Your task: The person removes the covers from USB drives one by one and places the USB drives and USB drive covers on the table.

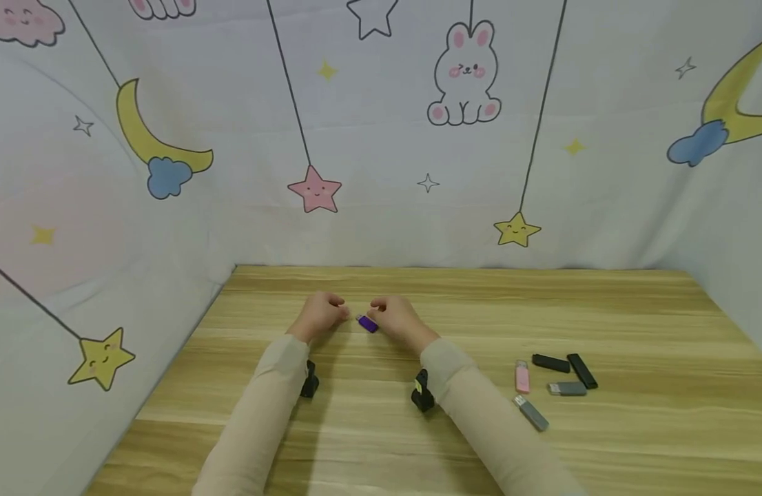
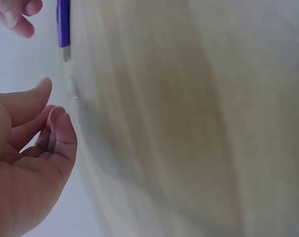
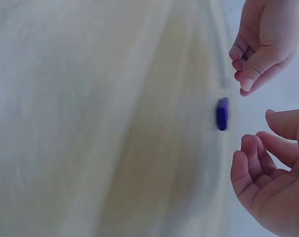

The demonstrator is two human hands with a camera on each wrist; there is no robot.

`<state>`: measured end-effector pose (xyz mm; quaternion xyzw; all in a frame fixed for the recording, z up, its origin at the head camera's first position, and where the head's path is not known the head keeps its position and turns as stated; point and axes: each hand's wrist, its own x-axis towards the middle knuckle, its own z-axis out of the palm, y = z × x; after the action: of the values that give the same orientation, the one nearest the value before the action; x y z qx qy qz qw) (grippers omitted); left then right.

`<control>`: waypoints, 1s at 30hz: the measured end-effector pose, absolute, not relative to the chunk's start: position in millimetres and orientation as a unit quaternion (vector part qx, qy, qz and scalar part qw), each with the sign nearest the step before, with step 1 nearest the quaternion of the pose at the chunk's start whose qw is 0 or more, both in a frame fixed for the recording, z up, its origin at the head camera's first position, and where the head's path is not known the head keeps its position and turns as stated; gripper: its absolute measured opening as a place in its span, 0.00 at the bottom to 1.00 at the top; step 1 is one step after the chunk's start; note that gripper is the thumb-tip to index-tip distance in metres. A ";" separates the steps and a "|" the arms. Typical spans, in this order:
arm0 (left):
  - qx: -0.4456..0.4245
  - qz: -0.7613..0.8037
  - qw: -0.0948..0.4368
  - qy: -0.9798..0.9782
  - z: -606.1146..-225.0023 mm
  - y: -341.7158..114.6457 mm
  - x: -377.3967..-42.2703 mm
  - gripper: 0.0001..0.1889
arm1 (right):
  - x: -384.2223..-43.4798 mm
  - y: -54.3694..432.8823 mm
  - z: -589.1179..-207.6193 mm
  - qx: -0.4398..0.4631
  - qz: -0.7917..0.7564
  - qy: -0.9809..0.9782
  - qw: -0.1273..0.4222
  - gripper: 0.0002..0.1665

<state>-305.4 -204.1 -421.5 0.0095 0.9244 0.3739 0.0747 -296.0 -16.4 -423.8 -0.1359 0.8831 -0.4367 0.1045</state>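
Observation:
A purple USB stick (image 1: 368, 324) lies on the wooden table between the two hands, its metal plug toward the left hand. My left hand (image 1: 321, 315) is just left of the plug, fingers loosely bent and holding nothing. In the left wrist view a small clear piece (image 2: 71, 87) lies on the table between the left fingertips and the plug. My right hand (image 1: 398, 318) hovers at the stick's right end. In the right wrist view its thumb and fingers (image 3: 241, 173) are apart, with nothing between them, and the purple USB stick (image 3: 222, 114) lies beyond them.
To the right of the right forearm lie several more USB sticks: a pink one (image 1: 522, 377), two grey ones (image 1: 531, 413) and two black ones (image 1: 551, 363). A printed cloth (image 1: 381, 138) hangs behind the table (image 1: 368, 441) and along its sides. Black cameras (image 1: 423, 391) sit at both wrists.

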 end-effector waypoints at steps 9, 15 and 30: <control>0.059 0.366 0.053 0.927 -389.8 -193.7 -302.1 0.23 | -288.0 22.8 -388.6 -0.188 -0.404 0.890 0.096 0.25; 0.071 0.370 0.033 0.926 -372.8 -185.9 -294.6 0.22 | -271.0 52.3 -360.7 -0.225 -0.412 0.880 0.075 0.24; 0.170 0.360 0.017 0.917 -346.5 -136.8 -272.5 0.21 | -218.7 119.5 -316.1 -0.303 -0.358 0.883 -0.005 0.22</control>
<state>-272.5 -136.8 -346.5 0.1701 0.9170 0.3604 0.0167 -218.7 119.5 -316.1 -0.3034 0.8829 -0.3585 -0.0045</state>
